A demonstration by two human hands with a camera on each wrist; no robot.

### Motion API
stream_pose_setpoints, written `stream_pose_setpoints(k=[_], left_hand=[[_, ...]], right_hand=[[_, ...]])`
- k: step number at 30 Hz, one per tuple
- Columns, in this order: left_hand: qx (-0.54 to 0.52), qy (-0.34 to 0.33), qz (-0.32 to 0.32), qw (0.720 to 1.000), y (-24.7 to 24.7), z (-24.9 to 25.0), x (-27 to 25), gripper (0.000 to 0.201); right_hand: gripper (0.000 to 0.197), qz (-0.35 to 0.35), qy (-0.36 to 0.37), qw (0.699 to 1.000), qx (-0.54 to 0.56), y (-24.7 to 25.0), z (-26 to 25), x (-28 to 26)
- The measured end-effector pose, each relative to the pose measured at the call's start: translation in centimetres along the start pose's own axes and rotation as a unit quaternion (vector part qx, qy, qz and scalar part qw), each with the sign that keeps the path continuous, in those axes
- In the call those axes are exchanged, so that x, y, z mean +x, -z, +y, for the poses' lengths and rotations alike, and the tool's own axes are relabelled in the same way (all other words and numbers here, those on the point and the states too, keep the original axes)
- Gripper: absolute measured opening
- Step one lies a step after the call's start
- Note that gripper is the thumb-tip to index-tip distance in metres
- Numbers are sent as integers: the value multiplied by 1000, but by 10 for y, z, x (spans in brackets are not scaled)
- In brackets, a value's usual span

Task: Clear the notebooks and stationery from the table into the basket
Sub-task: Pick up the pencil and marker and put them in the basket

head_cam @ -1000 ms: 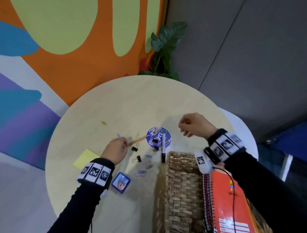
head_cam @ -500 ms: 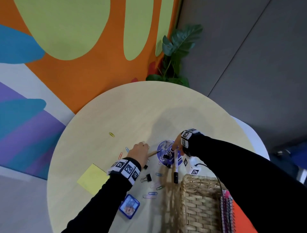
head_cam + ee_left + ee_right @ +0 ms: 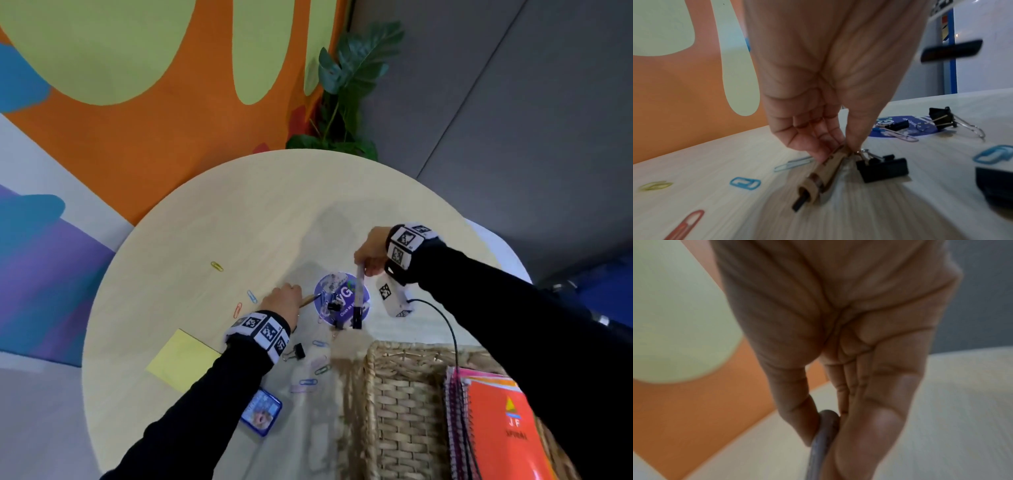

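Note:
My left hand (image 3: 297,297) pinches the end of a wooden pen (image 3: 311,299) that lies on the round table (image 3: 239,212); in the left wrist view thumb and fingers (image 3: 846,147) close on the pen (image 3: 826,170) beside a black binder clip (image 3: 881,168). My right hand (image 3: 363,270) pinches the top of a white marker (image 3: 358,294), which hangs tilted with its black cap down over a purple disc (image 3: 337,294). The right wrist view shows the marker's end (image 3: 825,426) between thumb and fingers. The wicker basket (image 3: 394,394) holds an orange spiral notebook (image 3: 503,428).
A yellow sticky pad (image 3: 181,359), a small blue case (image 3: 262,411), a binder clip (image 3: 298,353) and several coloured paper clips (image 3: 308,382) lie near my left arm. One yellow clip (image 3: 216,266) lies farther out. A potted plant (image 3: 346,89) stands behind the table.
My right hand came down to the marker on the disc, pinched it and lifted its upper end. My left hand stayed on the wooden pen.

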State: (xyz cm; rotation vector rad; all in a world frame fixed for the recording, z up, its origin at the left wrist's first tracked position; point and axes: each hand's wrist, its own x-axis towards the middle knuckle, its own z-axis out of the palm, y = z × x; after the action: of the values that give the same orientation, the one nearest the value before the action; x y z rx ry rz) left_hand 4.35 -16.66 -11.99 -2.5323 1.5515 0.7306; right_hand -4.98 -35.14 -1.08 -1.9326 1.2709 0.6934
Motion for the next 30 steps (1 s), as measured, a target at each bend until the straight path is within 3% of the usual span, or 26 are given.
stream_pose_setpoints(k=[4,9,14,19,23,25,30], left_hand=[[8,1,-8,1000,9,5,2,29],[1,-35,78,996,37,14,-5,21],[-130,-67,126,981,85,35,-34,25],[-252,-104,137,952,112,72,-89,20],[-347,-142,56,925,105,103,-132,12],[-352,-153,-12,923,87,118,-140,12],[-320,-155,-140,924,42,152,-149,22]], right_hand=[[26,75,40,994,63,34,7,-65],[24,131,87,986,56,24,63,-142],[25,48,40,997,40,-38,122,-156],[30,-18,-32,993,-110,-98,146,-128],[16,-29,-59,980,-190,-124,151,-112],[30,-38,-59,977,-202,-133,154,-104],[39,-20,-30,973,-227,-145,156,-100]])
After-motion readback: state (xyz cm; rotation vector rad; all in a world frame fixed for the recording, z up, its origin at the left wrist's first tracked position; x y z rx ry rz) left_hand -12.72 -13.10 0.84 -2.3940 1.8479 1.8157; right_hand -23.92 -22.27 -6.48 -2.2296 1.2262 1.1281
